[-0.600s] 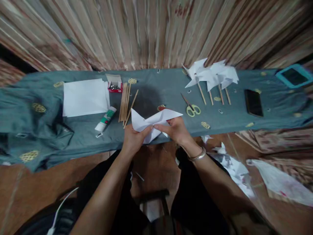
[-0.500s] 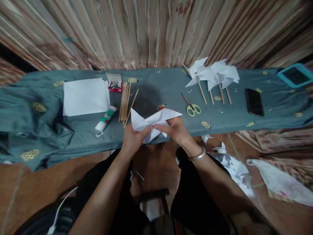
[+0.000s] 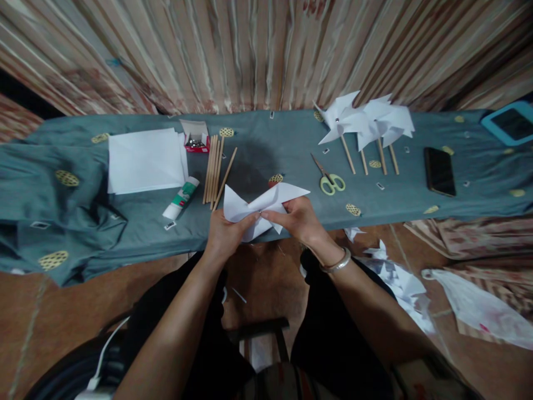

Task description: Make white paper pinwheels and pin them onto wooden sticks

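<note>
A white paper pinwheel (image 3: 270,201) is held between my two hands over the near edge of the cloth-covered table. My left hand (image 3: 225,230) grips its left side, the thumb pressing toward the centre. From the right, my right hand (image 3: 302,219) pinches it, with its thumb at a small shiny pin (image 3: 260,211) in the middle. My fingers beneath the paper are hidden. Just beyond my left hand lie several wooden sticks (image 3: 214,169). Green-handled scissors (image 3: 328,178) rest to the right of the pinwheel.
White paper sheets (image 3: 145,161), a red box of pins (image 3: 195,141) and a glue stick (image 3: 182,197) lie at left. Several finished pinwheels (image 3: 341,118) on sticks, a phone (image 3: 440,171) and a blue-framed tablet (image 3: 512,122) are at right. Paper scraps (image 3: 402,283) litter the floor.
Both hands keep nearly the same hold on the pinwheel, thumbs still at its centre. The view has shifted slightly; nothing on the table has been picked up or put down.
</note>
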The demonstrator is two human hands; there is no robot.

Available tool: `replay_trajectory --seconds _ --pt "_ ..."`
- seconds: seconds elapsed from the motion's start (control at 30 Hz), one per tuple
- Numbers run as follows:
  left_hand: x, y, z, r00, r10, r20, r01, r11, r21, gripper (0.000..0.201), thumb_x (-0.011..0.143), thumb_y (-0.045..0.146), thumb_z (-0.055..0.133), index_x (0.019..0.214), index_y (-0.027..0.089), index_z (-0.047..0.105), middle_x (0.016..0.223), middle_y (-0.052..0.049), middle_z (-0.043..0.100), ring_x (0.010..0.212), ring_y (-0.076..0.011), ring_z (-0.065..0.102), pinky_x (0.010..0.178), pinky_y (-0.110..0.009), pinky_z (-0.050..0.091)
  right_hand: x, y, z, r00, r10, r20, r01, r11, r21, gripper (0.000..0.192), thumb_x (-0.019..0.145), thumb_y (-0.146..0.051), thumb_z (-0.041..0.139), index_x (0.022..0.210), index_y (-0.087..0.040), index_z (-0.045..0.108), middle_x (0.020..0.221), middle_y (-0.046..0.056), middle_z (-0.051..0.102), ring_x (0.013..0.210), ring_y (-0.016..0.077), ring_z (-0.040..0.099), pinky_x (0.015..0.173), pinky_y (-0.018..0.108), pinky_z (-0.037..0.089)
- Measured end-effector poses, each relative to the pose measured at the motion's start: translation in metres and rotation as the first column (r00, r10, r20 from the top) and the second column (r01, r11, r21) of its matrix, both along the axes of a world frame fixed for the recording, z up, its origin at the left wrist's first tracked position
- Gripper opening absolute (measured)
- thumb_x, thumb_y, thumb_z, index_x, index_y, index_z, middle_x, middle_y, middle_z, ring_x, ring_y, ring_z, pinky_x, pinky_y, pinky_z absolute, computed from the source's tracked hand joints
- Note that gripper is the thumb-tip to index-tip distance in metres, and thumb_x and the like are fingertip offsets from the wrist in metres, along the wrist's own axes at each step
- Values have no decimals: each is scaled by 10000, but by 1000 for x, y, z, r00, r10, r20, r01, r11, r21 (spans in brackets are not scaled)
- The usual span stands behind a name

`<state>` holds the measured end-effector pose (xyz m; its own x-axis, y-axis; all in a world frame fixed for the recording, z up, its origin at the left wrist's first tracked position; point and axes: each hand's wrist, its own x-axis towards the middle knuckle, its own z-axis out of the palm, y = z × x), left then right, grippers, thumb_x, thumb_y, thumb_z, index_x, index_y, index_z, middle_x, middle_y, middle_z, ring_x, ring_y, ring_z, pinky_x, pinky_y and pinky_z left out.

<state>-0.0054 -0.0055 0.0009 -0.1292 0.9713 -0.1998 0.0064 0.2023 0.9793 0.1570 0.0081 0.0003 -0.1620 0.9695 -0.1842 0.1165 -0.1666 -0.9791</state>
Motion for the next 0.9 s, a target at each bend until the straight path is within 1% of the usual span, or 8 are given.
replay_trajectory --seconds 0.13,0.27,0.37,0.47,0.6,0.73,0.9 --pt "-1 0 -2 1000 11 13 -10 1000 -26 308 514 298 822 741 103 748 773 -71 760 721 -219 699 662 -302 578 0 0 0 1000 22 -9 -22 1000 -14 269 640 -383 751 769 -158 682 745 32 712 666 170 626 633 298 512" --pt "-1 0 -3 1000 15 6 -14 1000 -14 306 518 287 826 750 104 749 781 -66 761 711 -214 698 670 -308 580 -1 0 1 999 2 -35 -2 1000 3 261 633 -366 761 778 -168 673 777 27 717 693 169 628 671 304 521" --pt "-1 1 -2 1000 20 -5 -20 1000 -5 292 519 273 826 744 105 748 778 -68 762 721 -217 702 676 -308 583 0 1 1 1000 3 -21 -2 1000 16 262 631 -363 762 782 -170 670 789 27 715 706 174 631 683 311 523" --pt "-1 1 -2 1000 25 -12 -25 1000 2 287 515 266 827 739 105 746 778 -68 763 720 -218 702 664 -304 585 0 1 0 1000 17 5 -17 1000 15 250 643 -370 753 761 -165 670 764 28 707 698 181 630 681 321 523" --pt "-3 2 -6 1000 15 -13 -15 1000 3 295 521 289 828 735 106 744 770 -68 762 691 -211 695 640 -301 581 1 1 -2 1000 27 -2 -27 1000 8 252 655 -377 748 769 -166 671 769 31 706 698 185 634 669 321 521" --pt "-4 2 -11 1000 0 -27 0 1000 25 305 541 309 826 760 113 747 794 -67 765 720 -217 704 675 -310 584 1 1 -2 1000 18 12 -18 998 57 250 663 -362 750 795 -169 663 803 36 710 731 186 638 713 330 520" --pt "-4 2 -9 999 -9 -48 9 1000 14 315 555 306 811 793 107 752 828 -76 770 780 -241 717 713 -328 590 -1 1 -2 1000 -12 26 9 996 88 259 664 -353 748 819 -175 642 844 38 702 773 184 633 763 336 523"
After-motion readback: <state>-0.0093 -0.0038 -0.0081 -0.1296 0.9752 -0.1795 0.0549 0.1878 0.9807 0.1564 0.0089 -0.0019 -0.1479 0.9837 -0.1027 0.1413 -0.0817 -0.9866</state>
